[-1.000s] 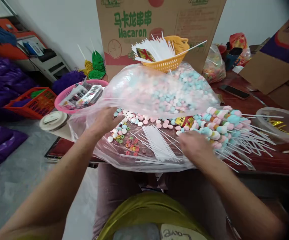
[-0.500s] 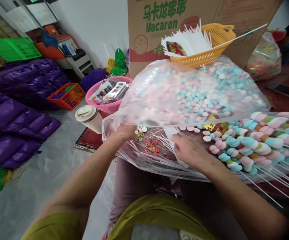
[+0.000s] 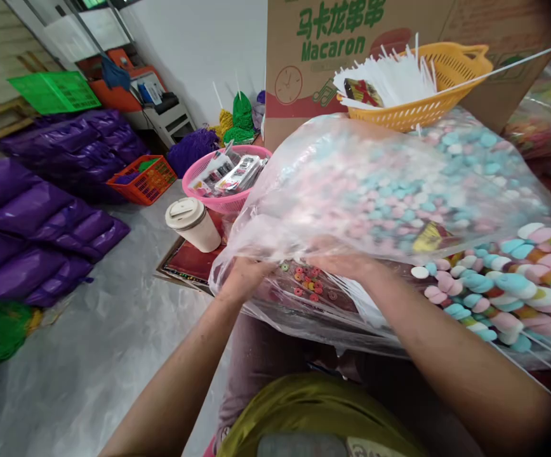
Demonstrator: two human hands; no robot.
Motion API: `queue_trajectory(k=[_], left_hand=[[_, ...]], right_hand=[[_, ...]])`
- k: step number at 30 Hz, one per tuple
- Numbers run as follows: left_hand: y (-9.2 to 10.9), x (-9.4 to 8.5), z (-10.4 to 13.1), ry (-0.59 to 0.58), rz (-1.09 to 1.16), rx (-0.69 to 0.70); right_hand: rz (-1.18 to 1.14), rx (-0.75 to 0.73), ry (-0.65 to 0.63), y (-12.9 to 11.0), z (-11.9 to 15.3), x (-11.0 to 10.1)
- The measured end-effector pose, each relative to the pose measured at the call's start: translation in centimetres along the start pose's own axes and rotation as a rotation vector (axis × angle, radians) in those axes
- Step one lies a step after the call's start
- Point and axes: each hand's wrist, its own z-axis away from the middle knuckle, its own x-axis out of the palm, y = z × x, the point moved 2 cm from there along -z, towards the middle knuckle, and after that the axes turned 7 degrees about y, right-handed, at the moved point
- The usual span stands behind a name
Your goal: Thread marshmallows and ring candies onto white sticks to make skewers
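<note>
A large clear plastic bag (image 3: 351, 184) full of pink, blue and white candies lies across the table. At its lower left edge is my left hand (image 3: 251, 276), its fingers hidden under the plastic. My right hand (image 3: 339, 259) reaches under the bag's lower edge, its fingers covered by the film. Small coloured rings (image 3: 308, 279) lie between and just below the hands. White sticks (image 3: 364, 301) lie beneath my right wrist. Skewers of twisted pink, blue and white candies (image 3: 508, 285) are piled to the right.
A lidded cup (image 3: 193, 223) and a pink basket of packets (image 3: 228, 202) stand at the left. Behind the bag are a yellow basket of white sticks (image 3: 399, 117) and a cardboard box (image 3: 299, 108). Purple bags (image 3: 32, 235) lie further left.
My right hand has moved left, from the white sticks to under the bag's edge near my left hand. The whole view has shifted, with things appearing further right.
</note>
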Motion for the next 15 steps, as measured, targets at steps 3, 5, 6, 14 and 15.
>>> queue_trajectory(k=[3, 5, 6, 14, 15], left_hand=[[-1.9, 2.4, 1.7, -0.064, 0.113, -0.177], [-2.6, 4.1, 2.8, -0.054, 0.176, -0.208], [-2.7, 4.9, 3.4, -0.049, 0.186, -0.205], [-1.8, 7.4, 7.1, -0.228, 0.12, -0.097], [-1.8, 7.6, 7.4, -0.232, 0.122, -0.089]], right_hand=[[-0.173, 0.096, -0.118, 0.7, 3.9, -1.1], [-0.354, 0.156, -0.107, 1.4, 6.0, -1.0], [-0.409, 0.167, -0.07, 1.8, 6.8, -0.9], [-0.552, 0.123, 0.241, 3.3, 10.4, -0.7], [-0.586, 0.125, 0.245, 3.3, 10.6, -0.7]])
